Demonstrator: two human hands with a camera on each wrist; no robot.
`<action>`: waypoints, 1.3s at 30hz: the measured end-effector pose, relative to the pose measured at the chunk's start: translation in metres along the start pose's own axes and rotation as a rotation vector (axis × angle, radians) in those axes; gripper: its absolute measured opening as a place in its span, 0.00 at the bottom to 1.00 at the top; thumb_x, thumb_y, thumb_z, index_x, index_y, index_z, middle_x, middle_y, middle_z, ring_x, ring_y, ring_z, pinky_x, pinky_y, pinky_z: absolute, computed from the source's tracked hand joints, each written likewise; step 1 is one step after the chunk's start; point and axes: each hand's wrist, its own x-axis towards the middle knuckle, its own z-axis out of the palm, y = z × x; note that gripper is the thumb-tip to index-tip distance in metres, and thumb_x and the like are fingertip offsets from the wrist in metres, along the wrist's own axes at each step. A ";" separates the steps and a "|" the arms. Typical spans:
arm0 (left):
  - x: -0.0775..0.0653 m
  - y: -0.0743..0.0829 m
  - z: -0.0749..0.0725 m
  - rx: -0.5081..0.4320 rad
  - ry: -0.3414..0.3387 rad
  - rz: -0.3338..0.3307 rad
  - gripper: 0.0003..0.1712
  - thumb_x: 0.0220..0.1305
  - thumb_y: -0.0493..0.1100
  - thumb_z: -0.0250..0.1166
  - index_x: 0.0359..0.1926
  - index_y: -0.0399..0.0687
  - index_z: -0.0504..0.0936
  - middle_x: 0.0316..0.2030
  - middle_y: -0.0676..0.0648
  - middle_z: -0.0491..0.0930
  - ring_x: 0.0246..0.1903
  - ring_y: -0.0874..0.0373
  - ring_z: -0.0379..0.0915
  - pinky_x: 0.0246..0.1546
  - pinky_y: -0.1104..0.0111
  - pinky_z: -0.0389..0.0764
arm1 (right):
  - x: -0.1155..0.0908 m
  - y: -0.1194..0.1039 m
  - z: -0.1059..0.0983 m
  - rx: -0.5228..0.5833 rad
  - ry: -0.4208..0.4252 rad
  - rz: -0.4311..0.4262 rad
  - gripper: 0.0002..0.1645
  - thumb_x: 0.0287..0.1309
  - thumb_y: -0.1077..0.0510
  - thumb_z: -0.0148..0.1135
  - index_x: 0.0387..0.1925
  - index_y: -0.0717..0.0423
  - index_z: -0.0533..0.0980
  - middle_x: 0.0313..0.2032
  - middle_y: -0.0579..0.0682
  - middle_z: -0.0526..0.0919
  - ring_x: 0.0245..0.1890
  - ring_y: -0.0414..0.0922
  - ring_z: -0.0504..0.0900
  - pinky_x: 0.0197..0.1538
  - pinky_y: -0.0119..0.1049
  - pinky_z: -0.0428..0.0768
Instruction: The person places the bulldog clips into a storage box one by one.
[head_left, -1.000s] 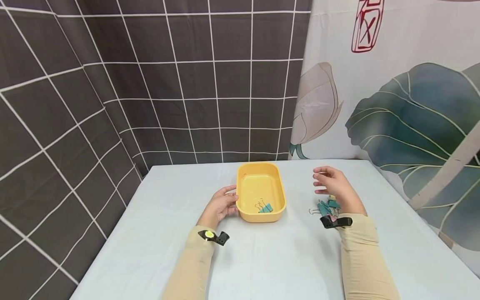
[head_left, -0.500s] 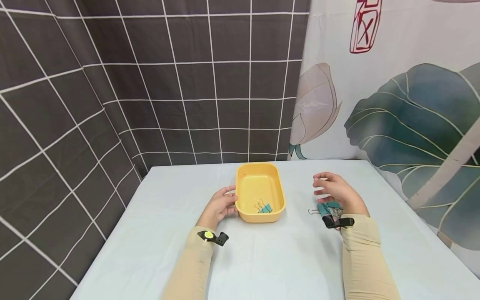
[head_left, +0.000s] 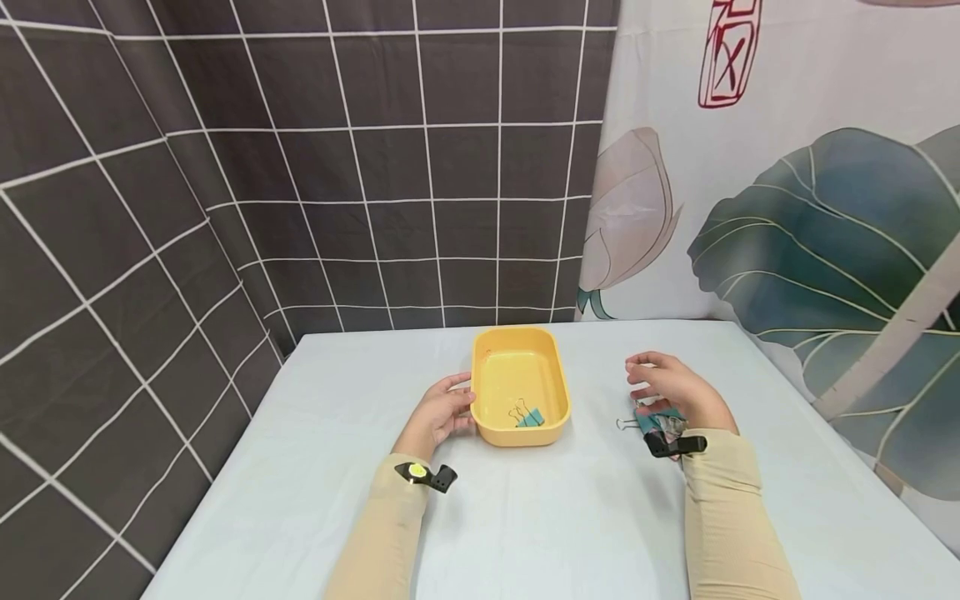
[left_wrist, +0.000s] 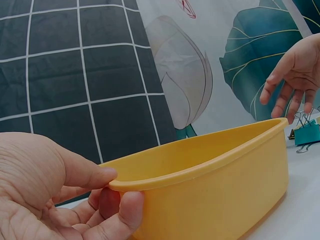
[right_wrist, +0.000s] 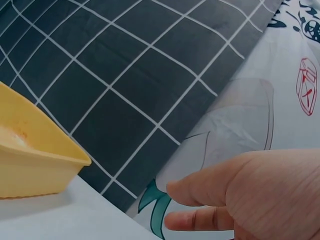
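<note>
In the head view a yellow plastic bin (head_left: 521, 436) stands on the table. My left hand (head_left: 441, 415) is at its left side; the left wrist view shows the thumb on the rim (left_wrist: 200, 170) and the fingers against the outer wall, gripping it. One teal binder clip (head_left: 531, 418) with wire handles lies inside the bin. My right hand (head_left: 678, 392) hovers over a small pile of binder clips (head_left: 648, 422), partly hidden by hand and wrist. Its fingers are loosely bent, thumb apart, and nothing shows between them. A teal clip (left_wrist: 307, 134) stands below it in the left wrist view.
A white cloth covers the table (head_left: 555, 533). Behind and to the left hangs a dark curtain (head_left: 390, 167) with a white grid. At the back right is a white curtain (head_left: 652, 67) printed with a flower and large leaves.
My right hand has come down and slightly nearer over the clip pile, covering more of it. The left hand and the bin have stayed in place.
</note>
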 end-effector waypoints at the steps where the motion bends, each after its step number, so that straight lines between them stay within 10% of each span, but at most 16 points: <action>1: 0.000 0.000 0.000 -0.001 -0.001 -0.002 0.29 0.70 0.31 0.60 0.70 0.46 0.70 0.59 0.36 0.75 0.41 0.52 0.81 0.29 0.69 0.86 | 0.000 0.000 0.001 -0.002 0.004 0.007 0.36 0.76 0.45 0.50 0.72 0.64 0.57 0.65 0.72 0.65 0.61 0.66 0.74 0.45 0.44 0.87; 28: 0.003 -0.001 -0.001 0.000 -0.010 -0.001 0.28 0.71 0.31 0.59 0.71 0.46 0.69 0.59 0.35 0.74 0.42 0.51 0.81 0.29 0.69 0.86 | 0.005 0.006 0.005 -0.064 0.003 0.062 0.31 0.77 0.48 0.49 0.68 0.66 0.60 0.60 0.72 0.71 0.46 0.55 0.81 0.42 0.43 0.86; 39: 0.002 -0.002 -0.002 -0.008 -0.016 0.004 0.29 0.71 0.31 0.59 0.71 0.46 0.69 0.60 0.35 0.74 0.43 0.51 0.81 0.29 0.68 0.86 | 0.006 0.005 0.007 -0.096 0.017 0.039 0.32 0.68 0.65 0.58 0.69 0.69 0.60 0.47 0.66 0.79 0.40 0.51 0.84 0.41 0.43 0.87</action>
